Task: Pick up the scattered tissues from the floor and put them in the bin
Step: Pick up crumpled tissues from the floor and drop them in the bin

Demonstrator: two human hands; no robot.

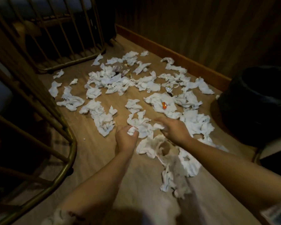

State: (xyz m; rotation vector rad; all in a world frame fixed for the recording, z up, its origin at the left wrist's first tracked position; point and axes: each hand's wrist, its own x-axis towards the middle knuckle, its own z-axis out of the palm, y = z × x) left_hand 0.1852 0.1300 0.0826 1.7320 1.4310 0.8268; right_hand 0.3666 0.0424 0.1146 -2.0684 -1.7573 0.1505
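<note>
Honestly, left hand (126, 138) pinches a crumpled tissue (140, 125), right hand (172, 129) is spread open; bin (256, 101) sits far off, so loose wads could drop.

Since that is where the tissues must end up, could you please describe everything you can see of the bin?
The bin is a dark, round container standing upright on the wooden floor at the right, by the wall. Its open mouth faces up; the inside is too dark to read. Its surface looks black and matte. A small tissue scrap lies against its left side. Neither hand touches it.
</note>
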